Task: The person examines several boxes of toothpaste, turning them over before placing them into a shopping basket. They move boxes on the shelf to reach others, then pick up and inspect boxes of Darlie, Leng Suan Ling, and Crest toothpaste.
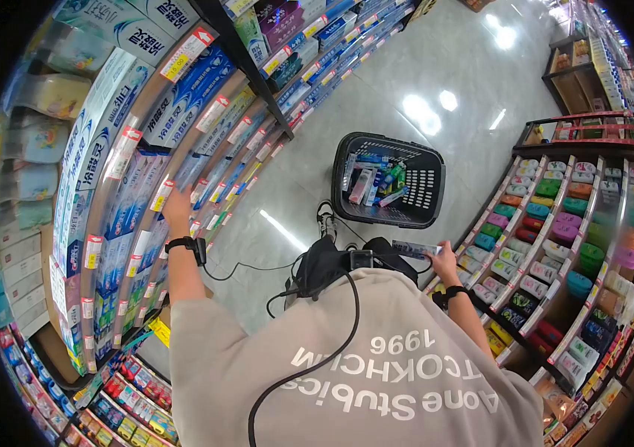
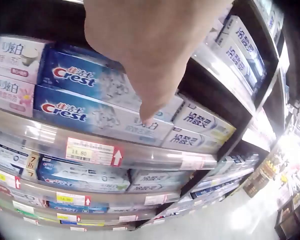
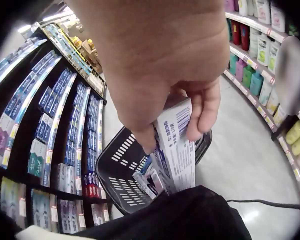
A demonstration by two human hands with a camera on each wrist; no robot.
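On the left, my left hand point(image 1: 177, 210) reaches to the toothpaste shelf. In the left wrist view, this hand point(image 2: 145, 55) covers part of a stack of blue-and-white Crest toothpaste boxes point(image 2: 65, 112), its one visible digit at the front of the lower box; the other fingers are hidden. My right hand point(image 1: 444, 262) holds a long white-and-blue toothpaste box point(image 1: 415, 249) low by my right side. In the right wrist view, thumb and fingers grip the box point(image 3: 177, 145) near its upper end, and a barcode shows on its side.
A black shopping basket point(image 1: 427, 205) stands on the floor ahead, with several boxes point(image 1: 365, 185) inside. Price-tagged shelf edges point(image 1: 131, 141) curve along the left. A rack of colourful packs point(image 1: 548, 246) lines the right. A black cable point(image 1: 347, 328) runs over my shirt.
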